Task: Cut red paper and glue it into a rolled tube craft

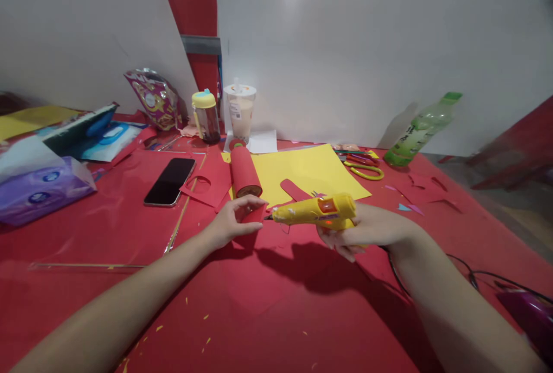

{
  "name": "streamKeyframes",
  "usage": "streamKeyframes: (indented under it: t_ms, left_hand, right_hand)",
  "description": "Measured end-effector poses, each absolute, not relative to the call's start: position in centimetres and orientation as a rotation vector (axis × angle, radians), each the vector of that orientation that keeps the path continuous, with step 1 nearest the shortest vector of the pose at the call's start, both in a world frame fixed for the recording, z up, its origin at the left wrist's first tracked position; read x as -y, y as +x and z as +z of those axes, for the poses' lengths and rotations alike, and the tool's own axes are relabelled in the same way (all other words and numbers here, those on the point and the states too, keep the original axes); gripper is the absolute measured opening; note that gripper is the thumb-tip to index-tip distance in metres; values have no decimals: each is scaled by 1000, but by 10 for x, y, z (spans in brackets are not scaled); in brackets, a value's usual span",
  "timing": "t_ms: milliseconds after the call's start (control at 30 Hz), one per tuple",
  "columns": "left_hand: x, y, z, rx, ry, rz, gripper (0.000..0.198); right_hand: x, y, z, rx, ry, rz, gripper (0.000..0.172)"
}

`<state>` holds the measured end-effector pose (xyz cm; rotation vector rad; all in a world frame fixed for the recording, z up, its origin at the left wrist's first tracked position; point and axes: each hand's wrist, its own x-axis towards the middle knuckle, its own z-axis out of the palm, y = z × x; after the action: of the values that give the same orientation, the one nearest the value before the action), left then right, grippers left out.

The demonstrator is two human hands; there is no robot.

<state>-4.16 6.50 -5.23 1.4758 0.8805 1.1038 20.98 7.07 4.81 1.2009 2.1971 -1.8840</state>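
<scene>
My right hand (345, 233) is wrapped round the handle of a yellow hot glue gun (309, 210), whose small light glows orange. Its nozzle points left, close to the edge of a red piece of paper (251, 236). That piece is pinched between the thumb and fingers of my left hand (233, 221); whether the nozzle touches it I cannot tell. Just beyond my left hand lies a red paper-covered roll (244, 172), partly on a yellow sheet (298, 168). A red paper strip with a rounded end (295, 190) rests behind the glue gun.
Left of my hands lie a phone (170, 182) and a purple tissue pack (47, 189). A lidded bottle (207, 120) and a drink cup (241, 111) stand at the back. Yellow-handled scissors (367, 172) and a green bottle (421, 131) are right. A black cable (473, 275) runs across the right side.
</scene>
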Motion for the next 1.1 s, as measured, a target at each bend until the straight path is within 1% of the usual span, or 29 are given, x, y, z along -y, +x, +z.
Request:
streamKeyframes:
  t_ms: [600,1100]
  left_hand:
    - [-65,-41,-51,-848,1439,1107,38]
    - [-65,-42,-53,-885,1420,1091,40]
  right_hand:
    - [-72,205,48,-2218,1152,-1857,6]
    - [-73,205,46,-2196,1149,-1806,6]
